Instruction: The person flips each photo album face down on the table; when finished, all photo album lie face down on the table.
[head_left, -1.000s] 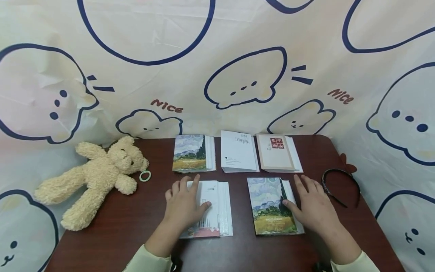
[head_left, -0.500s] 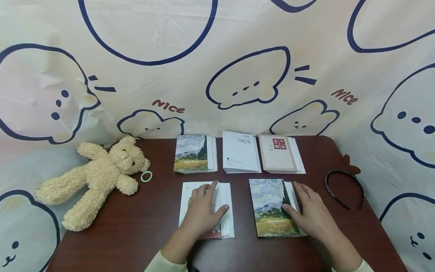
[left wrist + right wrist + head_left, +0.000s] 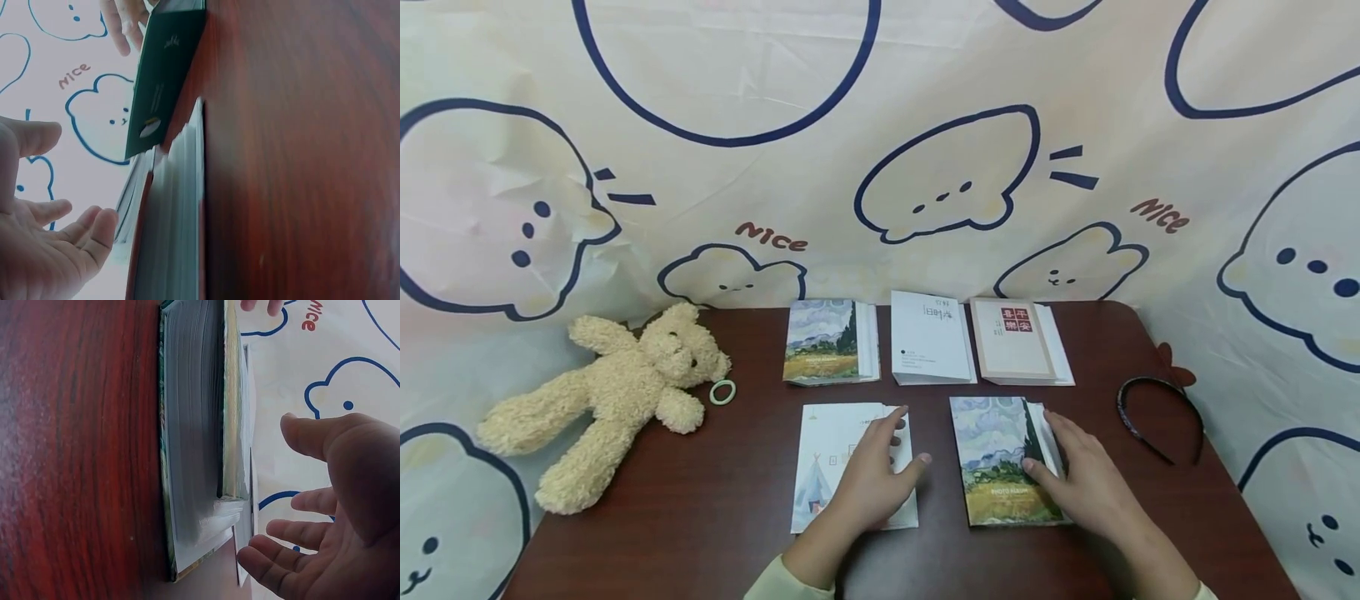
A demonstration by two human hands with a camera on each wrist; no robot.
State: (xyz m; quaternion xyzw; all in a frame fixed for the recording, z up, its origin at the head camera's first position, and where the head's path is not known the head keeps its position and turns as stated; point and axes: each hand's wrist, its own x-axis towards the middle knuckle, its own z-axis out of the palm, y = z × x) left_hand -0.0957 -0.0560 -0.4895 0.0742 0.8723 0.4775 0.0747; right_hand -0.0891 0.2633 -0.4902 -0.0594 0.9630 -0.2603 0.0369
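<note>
1. Progress, my read: the back three look set, in a row: landscape album (image 3: 822, 342) on the left, white album (image 3: 928, 342) in the middle, cream album (image 3: 1011, 342) on the right. The front pair looks unfinished, since both hands are at it. Can't tell what else remains.
2. Front pair lies side by side with a gap: tent-print album (image 3: 812, 446) left, PHOTO ALBUM (image 3: 992, 458) right. Pages poke out past both front covers on the right.
3. Left hand (image 3: 876, 475): fingers loose and apart, over the tent-print album, gripping nothing.
4. Right hand (image 3: 1082, 479): fingers extended, thumb over the PHOTO ALBUM's cover, no grip. Contact unclear.
5. Surface: dark red-brown wood-grain table (image 3: 722, 533). Plush bear (image 3: 617, 383) and pale green ring (image 3: 722, 392) on the left, black hairband (image 3: 1122, 408) on the right.
6. Room: pale backdrop (image 3: 820, 183), navy cartoon outlines, "Nice" lettering.
</note>
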